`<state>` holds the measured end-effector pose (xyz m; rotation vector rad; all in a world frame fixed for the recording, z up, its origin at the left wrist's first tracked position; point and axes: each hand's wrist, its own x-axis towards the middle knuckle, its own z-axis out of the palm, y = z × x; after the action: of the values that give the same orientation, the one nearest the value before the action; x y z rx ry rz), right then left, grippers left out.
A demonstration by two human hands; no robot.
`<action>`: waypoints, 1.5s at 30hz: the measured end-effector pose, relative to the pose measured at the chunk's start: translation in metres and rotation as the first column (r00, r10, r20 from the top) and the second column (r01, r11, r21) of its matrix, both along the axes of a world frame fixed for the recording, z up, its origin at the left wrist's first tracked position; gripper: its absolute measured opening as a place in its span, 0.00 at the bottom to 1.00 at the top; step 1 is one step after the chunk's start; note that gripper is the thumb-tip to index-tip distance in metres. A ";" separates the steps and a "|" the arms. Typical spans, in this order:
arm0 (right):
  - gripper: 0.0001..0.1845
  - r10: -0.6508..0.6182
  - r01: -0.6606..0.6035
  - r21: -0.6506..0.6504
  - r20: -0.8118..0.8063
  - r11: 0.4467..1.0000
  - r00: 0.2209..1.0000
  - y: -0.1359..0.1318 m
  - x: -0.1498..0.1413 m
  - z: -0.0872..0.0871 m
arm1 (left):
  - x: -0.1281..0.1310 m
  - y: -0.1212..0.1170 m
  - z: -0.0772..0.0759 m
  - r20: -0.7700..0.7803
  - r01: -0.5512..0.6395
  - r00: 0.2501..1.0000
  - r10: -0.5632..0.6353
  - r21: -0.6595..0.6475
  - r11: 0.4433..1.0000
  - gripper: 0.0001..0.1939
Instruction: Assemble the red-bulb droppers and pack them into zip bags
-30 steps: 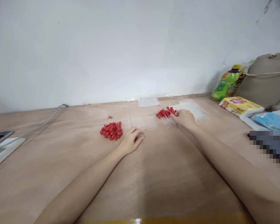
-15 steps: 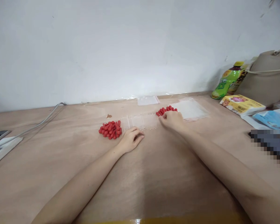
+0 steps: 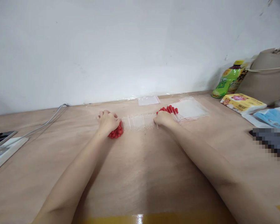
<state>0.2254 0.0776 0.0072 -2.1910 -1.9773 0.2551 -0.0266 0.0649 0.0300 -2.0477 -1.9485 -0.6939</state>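
My left hand [image 3: 107, 121] is over the pile of red rubber bulbs [image 3: 116, 133], with its thumb side touching the top of the heap. Its fingers are bent together, and whatever they hold is hidden. A row of thin clear tubes [image 3: 137, 123] lies side by side to the right of the pile. At the row's right end, my right hand [image 3: 165, 119] pinches a clear tube. Just beyond that hand lie tubes fitted with red bulbs [image 3: 170, 109], partly covered by the hand.
Clear plastic bags [image 3: 192, 107] lie at right, and a smaller bag [image 3: 148, 100] is by the wall. Farther right stand a green bottle [image 3: 227, 81], a yellow tissue pack [image 3: 244, 103] and a beige bag [image 3: 266, 77]. A grey cable [image 3: 45, 124] crosses the left side.
My left hand has moved left and away from me, from in front of the tubes onto the red pile. My right hand has shifted slightly left, to the tube row's end.
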 end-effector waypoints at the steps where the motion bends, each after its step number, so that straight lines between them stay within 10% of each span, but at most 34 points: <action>1: 0.11 0.005 -0.005 0.011 -0.003 1.000 1.000 -0.002 0.002 0.000 | -0.002 0.010 -0.001 0.013 -0.001 1.000 0.001 -0.046 0.999 0.13; 8: 0.16 0.048 -0.068 0.266 0.079 0.962 0.996 -0.030 0.021 -0.004 | -0.002 0.066 -0.018 0.031 -0.020 0.999 0.030 -0.276 0.961 0.27; 13: 0.12 0.111 -0.134 0.400 0.081 0.907 0.990 -0.051 0.031 -0.019 | 0.001 0.061 -0.001 0.028 -0.099 0.993 0.117 -0.369 0.924 0.21; 18: 0.11 0.249 -0.199 0.441 -0.057 0.875 0.967 -0.066 0.033 -0.035 | 0.014 0.021 0.015 0.243 0.046 0.970 -0.029 -0.068 0.997 0.14; 23: 0.09 0.434 -0.296 0.547 -0.139 0.783 0.890 -0.071 0.033 -0.041 | 0.036 -0.033 -0.024 0.659 0.406 0.678 -0.324 0.032 0.913 0.12; 28: 0.11 0.579 -0.440 0.578 -0.071 0.687 0.812 -0.078 0.028 -0.040 | 0.049 -0.055 -0.056 0.910 0.577 0.353 -0.218 -0.029 0.816 0.13; 41: 0.12 0.675 -0.566 0.533 -0.014 0.629 0.737 -0.083 0.018 -0.035 | 0.049 -0.059 -0.051 0.925 0.655 0.341 -0.168 -0.106 0.748 0.09; 45: 0.11 0.727 -0.608 0.530 -0.023 0.591 0.687 -0.084 0.016 -0.037 | 0.049 -0.057 -0.055 0.845 0.644 0.459 -0.273 -0.105 0.758 0.12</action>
<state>0.2409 -0.0064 -0.0294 -0.9718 -2.3157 0.0852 0.0226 0.0076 -0.0246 -2.9845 -1.9992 -1.7284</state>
